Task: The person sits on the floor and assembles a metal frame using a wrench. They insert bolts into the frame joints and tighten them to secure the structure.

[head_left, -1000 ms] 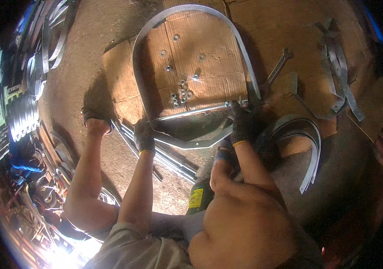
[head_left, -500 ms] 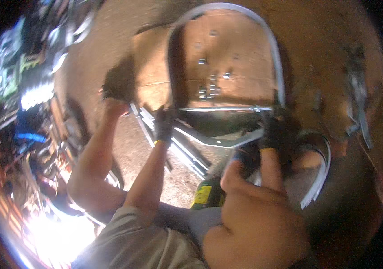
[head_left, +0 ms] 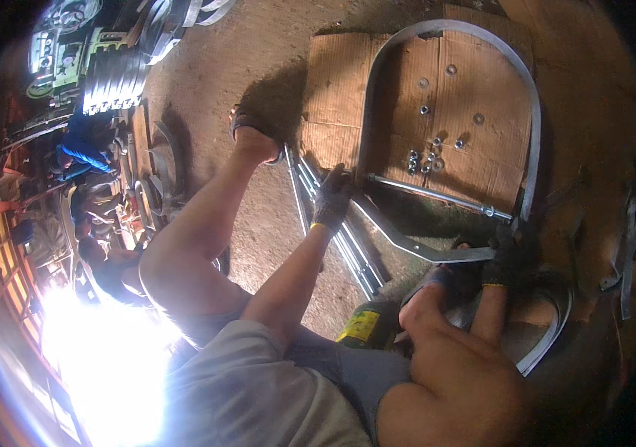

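A grey metal frame lies ahead of me: a U-shaped flat band with its curve at the far side, and a bent flat bar at the near side. A threaded rod spans between the band's two ends, with a nut and washer near its right end. My left hand, in a dark glove, is closed at the frame's left corner, by the rod's end. My right hand, also gloved, is closed at the right corner, where bar and band come together; shadow hides part of its fingers.
Several nuts and washers rest on cardboard inside the band. Loose metal rods lie left of the bent bar. Between my legs is a green-and-yellow object. A curved metal strip sits at right, and metal parts crowd the far left.
My view has swung, so the frame, cardboard and both hands appear farther right and tilted. Both hands stay at the same frame corners.
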